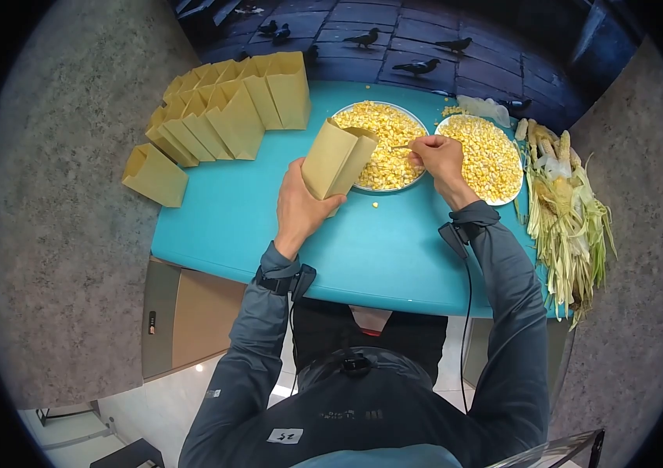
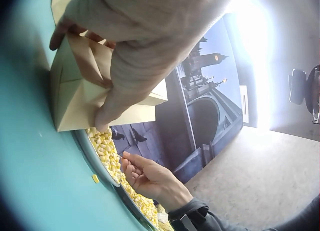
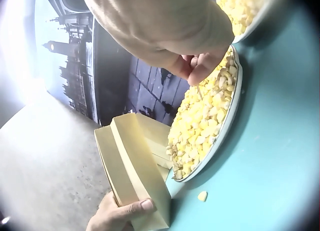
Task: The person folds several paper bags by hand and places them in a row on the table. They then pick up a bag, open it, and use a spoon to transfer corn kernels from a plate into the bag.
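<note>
Paper bag (image 1: 331,160), tilted, is clamped in the left hand (image 1: 298,209) beside a plate (image 3: 226,128) of corn kernels (image 1: 382,168); the right hand (image 1: 442,162) pinches a thin utensil (image 3: 200,93) at those kernels. Farther out on the counter (image 1: 245,210): another heaped plate (image 1: 494,203), husks (image 1: 569,234), more bags (image 1: 234,121).

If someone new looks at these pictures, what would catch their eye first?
Most likely the two plates heaped with yellow corn kernels, side by side at the far edge of the blue-green table: one plate in the middle, the other to its right. Then the group of open paper bags standing at the table's left, and the bundle of corn husks at its right end.
</note>
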`<state>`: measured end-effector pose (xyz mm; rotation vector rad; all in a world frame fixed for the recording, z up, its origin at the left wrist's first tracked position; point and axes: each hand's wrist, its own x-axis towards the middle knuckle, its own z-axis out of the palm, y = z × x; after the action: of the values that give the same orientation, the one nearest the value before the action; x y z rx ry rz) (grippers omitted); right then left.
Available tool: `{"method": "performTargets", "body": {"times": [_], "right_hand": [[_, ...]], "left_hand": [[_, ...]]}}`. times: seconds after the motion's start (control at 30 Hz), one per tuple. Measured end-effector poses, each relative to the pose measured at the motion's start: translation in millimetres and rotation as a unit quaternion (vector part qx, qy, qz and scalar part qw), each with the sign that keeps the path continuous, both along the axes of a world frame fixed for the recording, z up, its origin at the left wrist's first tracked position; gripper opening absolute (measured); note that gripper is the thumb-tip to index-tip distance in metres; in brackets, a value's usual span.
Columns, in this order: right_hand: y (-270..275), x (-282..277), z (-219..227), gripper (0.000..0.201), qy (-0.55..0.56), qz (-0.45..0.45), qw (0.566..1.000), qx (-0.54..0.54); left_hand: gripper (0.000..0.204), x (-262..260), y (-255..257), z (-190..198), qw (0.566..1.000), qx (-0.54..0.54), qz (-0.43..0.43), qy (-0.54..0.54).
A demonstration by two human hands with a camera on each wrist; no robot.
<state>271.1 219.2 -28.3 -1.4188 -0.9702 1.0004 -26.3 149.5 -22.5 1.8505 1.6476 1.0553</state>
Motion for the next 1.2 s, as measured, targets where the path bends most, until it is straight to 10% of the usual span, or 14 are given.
{"method": "performTargets", "body": {"times": [0.57,0.9,1.03,1.13,1.2], "right_hand": [[-5,8,8,0.014,0.126,-0.023,0.991,-0.035],[-19,-7,93,0.016,0.1,0.021,0.993,0.058],[-33,-31,102,0.009,-0.053,0.094,0.984,0.139],[-36,-35,97,0.011,-0.383,0.182,0.819,0.387],[-40,-33,98,0.008,-0.363,0.16,0.827,0.398]], "left_hand": [[0.098,0,0,3,1.0,0.011,0.001,0.019],[0.098,4,3,7,1.0,-0.002,0.01,0.026],[0.097,7,3,6,1.0,-0.005,0.006,0.02],[0.097,8,2,6,1.0,-0.009,0.004,0.021],[0.097,9,2,6,1.0,-0.013,0.011,0.023]]}}
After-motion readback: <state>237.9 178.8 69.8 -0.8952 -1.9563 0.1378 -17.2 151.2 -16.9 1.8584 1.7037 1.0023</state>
